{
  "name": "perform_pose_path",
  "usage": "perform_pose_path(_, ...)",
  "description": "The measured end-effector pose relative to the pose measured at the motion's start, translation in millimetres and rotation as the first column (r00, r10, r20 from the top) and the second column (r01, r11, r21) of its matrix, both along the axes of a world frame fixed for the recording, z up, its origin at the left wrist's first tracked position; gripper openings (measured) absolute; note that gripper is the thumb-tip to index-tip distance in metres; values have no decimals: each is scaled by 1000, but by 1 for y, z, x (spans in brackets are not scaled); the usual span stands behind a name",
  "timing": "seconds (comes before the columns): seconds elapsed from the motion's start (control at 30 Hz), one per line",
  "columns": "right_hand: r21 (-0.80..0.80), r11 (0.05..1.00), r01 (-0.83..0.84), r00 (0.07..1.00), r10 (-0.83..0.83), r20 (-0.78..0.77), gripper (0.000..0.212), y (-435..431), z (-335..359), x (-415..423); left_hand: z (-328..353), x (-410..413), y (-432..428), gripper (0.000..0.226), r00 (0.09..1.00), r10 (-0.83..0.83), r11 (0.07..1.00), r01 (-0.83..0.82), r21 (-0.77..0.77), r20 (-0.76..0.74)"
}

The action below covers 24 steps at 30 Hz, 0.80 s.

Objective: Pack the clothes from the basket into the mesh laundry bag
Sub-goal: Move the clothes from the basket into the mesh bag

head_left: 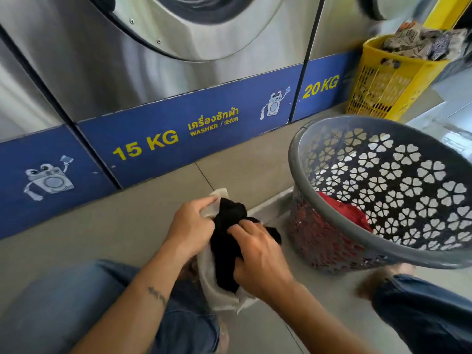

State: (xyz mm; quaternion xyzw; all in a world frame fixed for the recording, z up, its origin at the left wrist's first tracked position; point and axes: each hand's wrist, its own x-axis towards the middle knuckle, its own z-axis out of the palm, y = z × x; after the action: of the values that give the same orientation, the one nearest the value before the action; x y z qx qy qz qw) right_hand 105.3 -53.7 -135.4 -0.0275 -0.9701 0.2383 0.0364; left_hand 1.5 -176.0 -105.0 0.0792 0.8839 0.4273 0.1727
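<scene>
A white mesh laundry bag (pixel 224 297) lies on the floor between my knees. My left hand (pixel 191 227) grips the bag's upper edge and holds its mouth apart. My right hand (pixel 258 256) is closed on a black garment (pixel 227 249) that sits partly inside the bag's mouth. To the right stands a grey round basket (pixel 383 251) with flower-shaped holes, tilted toward me. A red garment (pixel 344 210) lies in its bottom.
Steel washers with a blue base panel (pixel 178 139) marked 15 KG and 20 KG line the wall ahead. A yellow basket (pixel 378 83) full of patterned cloth stands at the far right. My jeans-clad knees (pixel 76 302) frame the tiled floor (pixel 132 226).
</scene>
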Motion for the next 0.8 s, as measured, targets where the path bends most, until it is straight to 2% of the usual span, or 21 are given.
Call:
perform_pose_path(0.07,-4,996,-90,996,90,29,38,-5,-22,-4,-4,0,0,56,999,-29,999,29,-18,-18)
perform_pose_path(0.13,117,975,-189,982,185,50,36,-10,-42,-10,-6,0,0,56,998,-50,999,49,-20,-36)
perform_pose_path(0.23,314,907,-280,949,212,234,28,-12,-56,-21,-8,1,2,52,994,-90,996,90,-6,-64)
perform_pose_path(0.3,387,857,-341,910,198,364,25,-6,-60,-29,-11,1,5,51,991,-110,994,109,-17,-74)
perform_pose_path(0.4,379,827,-414,866,230,444,29,1,-70,-37,-17,0,6,51,988,-108,991,99,-88,-108)
perform_pose_path(0.47,284,863,-418,856,269,442,40,7,-70,-37,-19,-1,5,50,981,-108,984,83,-159,-159)
perform_pose_path(0.53,97,936,-339,894,289,341,47,14,-65,-28,-21,-3,5,52,973,-124,973,81,-214,-197)
perform_pose_path(0.57,-6,964,-267,936,261,238,50,19,-62,-23,-21,-3,5,53,969,-140,967,90,-238,-206)
perform_pose_path(0.63,-86,995,-45,998,49,46,61,30,-56,-14,-19,-2,6,56,965,-181,951,122,-283,-192)
perform_pose_path(0.67,-87,992,94,995,-90,41,70,37,-55,-13,-19,-2,7,58,964,-199,944,140,-300,-176)
perform_pose_path(0.7,-103,970,220,968,-204,148,80,45,-56,-14,-19,-1,7,60,964,-214,937,157,-313,-159)
perform_pose_path(0.73,-145,942,303,919,-248,307,88,51,-57,-16,-18,0,8,62,964,-226,930,170,-325,-142)
perform_pose_path(0.77,-207,916,345,868,-227,441,92,56,-62,-18,-18,1,9,64,964,-237,924,184,-336,-123)
perform_pose_path(0.8,-269,896,352,843,-179,507,87,59,-66,-20,-19,2,10,64,964,-247,918,199,-344,-100)
